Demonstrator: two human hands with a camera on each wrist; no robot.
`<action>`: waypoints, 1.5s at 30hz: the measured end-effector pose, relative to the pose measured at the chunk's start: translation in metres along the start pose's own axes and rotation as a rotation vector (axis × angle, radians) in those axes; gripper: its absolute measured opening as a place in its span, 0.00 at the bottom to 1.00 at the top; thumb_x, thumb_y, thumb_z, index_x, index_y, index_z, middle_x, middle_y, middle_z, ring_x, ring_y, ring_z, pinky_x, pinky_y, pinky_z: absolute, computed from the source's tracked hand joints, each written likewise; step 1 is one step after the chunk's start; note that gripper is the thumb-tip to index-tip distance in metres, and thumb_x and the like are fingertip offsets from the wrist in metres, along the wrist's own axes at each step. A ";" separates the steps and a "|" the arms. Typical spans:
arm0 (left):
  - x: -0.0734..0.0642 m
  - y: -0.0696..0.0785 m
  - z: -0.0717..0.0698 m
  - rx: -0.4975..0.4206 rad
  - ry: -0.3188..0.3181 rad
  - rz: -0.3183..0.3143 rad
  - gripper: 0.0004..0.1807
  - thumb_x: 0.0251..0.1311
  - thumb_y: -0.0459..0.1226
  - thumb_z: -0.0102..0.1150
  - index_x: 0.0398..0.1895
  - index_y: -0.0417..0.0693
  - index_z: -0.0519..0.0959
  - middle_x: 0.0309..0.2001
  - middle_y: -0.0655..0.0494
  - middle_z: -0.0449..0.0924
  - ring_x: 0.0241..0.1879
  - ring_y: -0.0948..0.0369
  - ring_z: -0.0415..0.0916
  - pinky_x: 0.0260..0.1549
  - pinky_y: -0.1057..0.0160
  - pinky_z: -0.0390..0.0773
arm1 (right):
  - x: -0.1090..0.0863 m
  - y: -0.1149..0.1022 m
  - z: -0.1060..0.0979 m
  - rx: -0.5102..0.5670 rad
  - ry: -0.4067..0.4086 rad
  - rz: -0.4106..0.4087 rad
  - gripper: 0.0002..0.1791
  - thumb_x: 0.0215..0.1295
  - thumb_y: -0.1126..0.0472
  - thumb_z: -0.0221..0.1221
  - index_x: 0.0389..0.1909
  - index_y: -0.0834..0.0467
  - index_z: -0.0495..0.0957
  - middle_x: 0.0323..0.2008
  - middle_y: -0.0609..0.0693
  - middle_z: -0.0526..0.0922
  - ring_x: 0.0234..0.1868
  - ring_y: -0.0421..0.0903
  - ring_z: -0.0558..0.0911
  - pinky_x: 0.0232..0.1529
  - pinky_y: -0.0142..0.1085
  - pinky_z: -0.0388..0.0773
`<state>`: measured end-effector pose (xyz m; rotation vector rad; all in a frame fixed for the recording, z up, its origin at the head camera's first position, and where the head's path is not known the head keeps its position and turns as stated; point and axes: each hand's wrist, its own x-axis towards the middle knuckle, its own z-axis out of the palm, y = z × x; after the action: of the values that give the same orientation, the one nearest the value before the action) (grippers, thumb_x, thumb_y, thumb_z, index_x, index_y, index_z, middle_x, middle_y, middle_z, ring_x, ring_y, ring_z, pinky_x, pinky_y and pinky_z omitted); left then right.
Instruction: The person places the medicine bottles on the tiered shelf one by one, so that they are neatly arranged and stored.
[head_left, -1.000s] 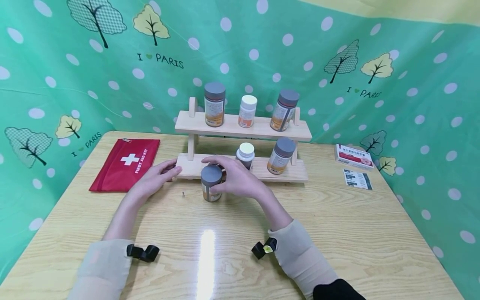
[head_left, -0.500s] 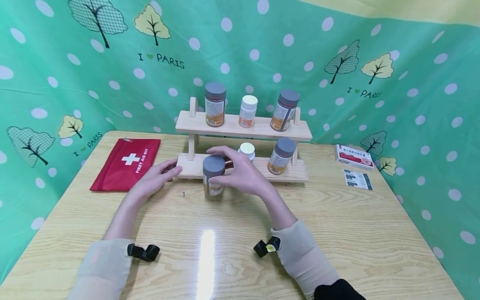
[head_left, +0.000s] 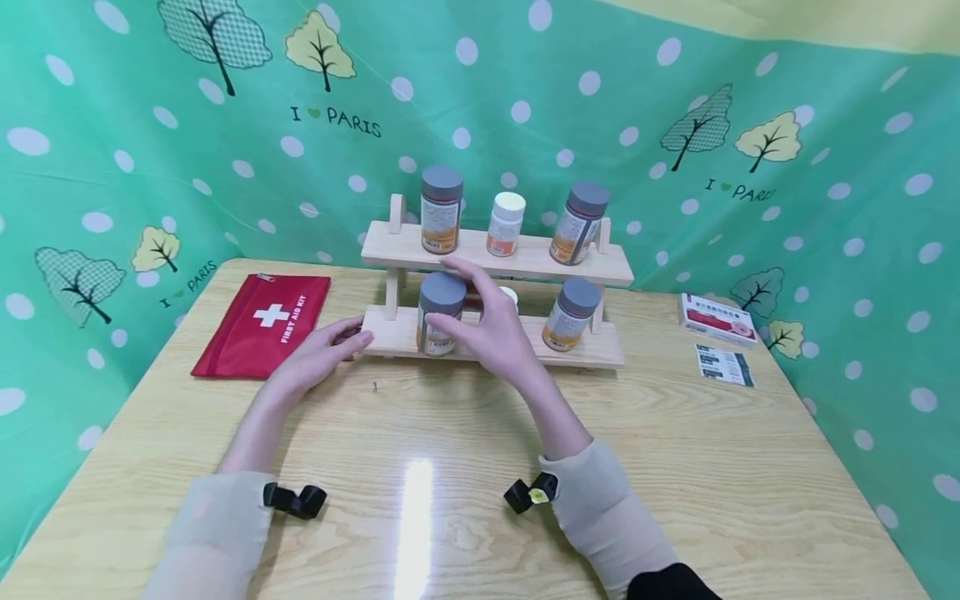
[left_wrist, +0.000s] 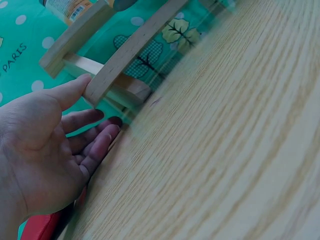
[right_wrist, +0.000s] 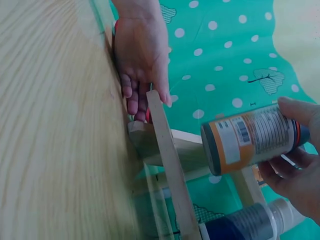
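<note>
My right hand (head_left: 495, 329) grips a pill bottle (head_left: 431, 337) with a grey cap and white-and-orange label, thumb and fingers around its cap end. In the head view the bottle overlaps the left part of the two-tier wooden shelf's (head_left: 386, 329) lower board; the right wrist view shows its base (right_wrist: 212, 150) apart from the board. At the lower board's left end is my left hand (head_left: 322, 354). Its thumb (left_wrist: 75, 92) touches the board's end, and the other fingers hang loosely bent below. A dark bottle with a white cap (right_wrist: 240, 225) is mostly hidden behind my right hand in the head view.
Two grey-capped bottles (head_left: 441, 212) and a small white one (head_left: 506, 223) stand on the upper board. Another grey-capped bottle (head_left: 570, 315) stands at the lower board's right. A red first aid pouch (head_left: 262, 325) lies left; a medicine box (head_left: 718, 319) and blister pack (head_left: 723, 365) lie right.
My right hand has lifted the grey-capped bottle from the table before the shelf, up and back over the lower board. My left hand stays at the shelf's end. The head view has shifted slightly.
</note>
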<state>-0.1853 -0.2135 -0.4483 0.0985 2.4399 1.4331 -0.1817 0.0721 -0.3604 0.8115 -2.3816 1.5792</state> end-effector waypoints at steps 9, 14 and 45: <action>0.006 0.002 0.005 -0.008 -0.009 -0.022 0.49 0.68 0.66 0.52 0.84 0.53 0.51 0.81 0.41 0.55 0.75 0.41 0.61 0.73 0.37 0.65 | 0.011 0.001 0.009 0.038 0.090 0.048 0.37 0.66 0.62 0.68 0.74 0.50 0.66 0.65 0.51 0.79 0.61 0.47 0.81 0.63 0.43 0.80; 0.007 0.005 0.005 -0.011 -0.014 -0.011 0.48 0.69 0.64 0.53 0.84 0.53 0.51 0.80 0.40 0.56 0.75 0.41 0.61 0.73 0.37 0.66 | 0.011 0.006 0.015 0.040 0.085 0.068 0.37 0.67 0.64 0.67 0.75 0.50 0.66 0.65 0.52 0.78 0.62 0.48 0.81 0.63 0.44 0.80; 0.004 -0.001 -0.001 0.000 -0.011 -0.024 0.47 0.71 0.62 0.52 0.84 0.54 0.49 0.81 0.39 0.52 0.76 0.39 0.57 0.72 0.36 0.65 | 0.014 0.013 0.026 -0.063 0.007 0.089 0.37 0.69 0.65 0.65 0.77 0.51 0.63 0.72 0.52 0.72 0.68 0.48 0.77 0.65 0.42 0.79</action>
<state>-0.1891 -0.2139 -0.4491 0.0774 2.4242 1.4184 -0.1959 0.0476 -0.3761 0.6968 -2.4810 1.5271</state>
